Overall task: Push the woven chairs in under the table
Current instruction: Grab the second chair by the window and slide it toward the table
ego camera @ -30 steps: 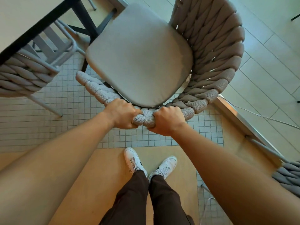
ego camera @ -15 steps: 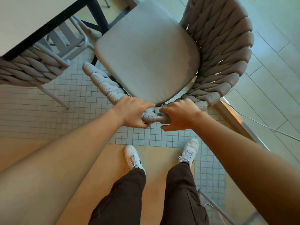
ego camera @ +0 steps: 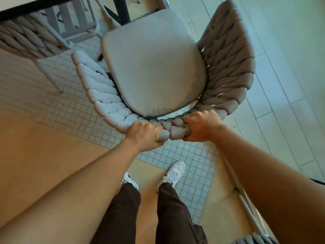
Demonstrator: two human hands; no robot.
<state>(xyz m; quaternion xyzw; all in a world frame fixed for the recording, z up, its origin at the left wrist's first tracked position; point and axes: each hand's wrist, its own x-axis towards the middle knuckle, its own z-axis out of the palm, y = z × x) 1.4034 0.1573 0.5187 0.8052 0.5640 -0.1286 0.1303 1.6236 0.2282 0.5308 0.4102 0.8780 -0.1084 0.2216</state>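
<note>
A woven chair with a beige seat cushion stands in front of me, its curved rope-braided back toward me. My left hand and my right hand both grip the top rim of that back, close together. The front of the seat points at the black-edged table at the top left, near its dark leg. A second woven chair sits at the left, tucked partly under the table.
The floor is small white tiles with wooden panels near my feet and large pale tiles on the right. A metal rail runs along the floor at the lower right, with part of another woven chair at the bottom edge.
The chair has slid forward toward the table and turned slightly. My right foot has stepped forward. Both hands keep their grip on the back rim.
</note>
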